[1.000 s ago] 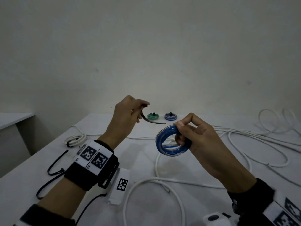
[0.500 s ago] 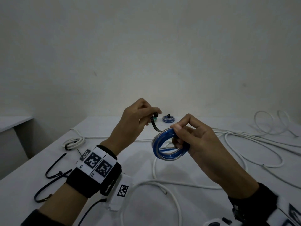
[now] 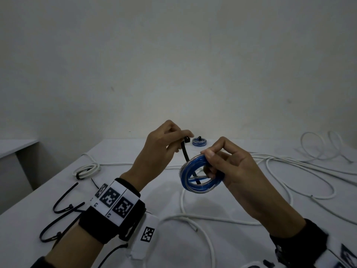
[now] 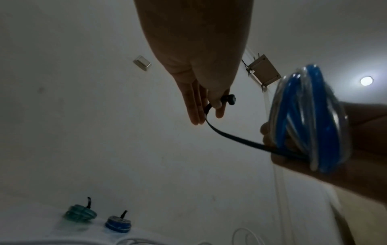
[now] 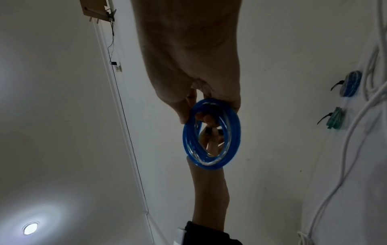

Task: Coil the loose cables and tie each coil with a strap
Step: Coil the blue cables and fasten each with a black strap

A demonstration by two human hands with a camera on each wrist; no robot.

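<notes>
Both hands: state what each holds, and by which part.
Left hand pinches the black cable tie near its head; right hand grips the blue cable coil at its rim.

Blue cable coil (image 5: pixel 211 134) in right hand's (image 5: pixel 196 69) fingers (image 5: pixel 206 118)

- A plain, dim indoor room set up for bench-style work, more a bare lab or workroom than a home.
- The white desk (image 3: pixel 58 190) stands against an unadorned white wall (image 3: pixel 173 64); a lower white surface (image 3: pixel 15 147) sits beside the desk's left end.
- Above the desk, a round ceiling light (image 4: pixel 366 80) and a small wall switch (image 4: pixel 142 63) (nothing decorative).
- On the desk: loose white cables (image 3: pixel 289 171), black straps (image 3: pixel 61 207), and tied coils (image 4: pixel 80 213) by the wall.
</notes>
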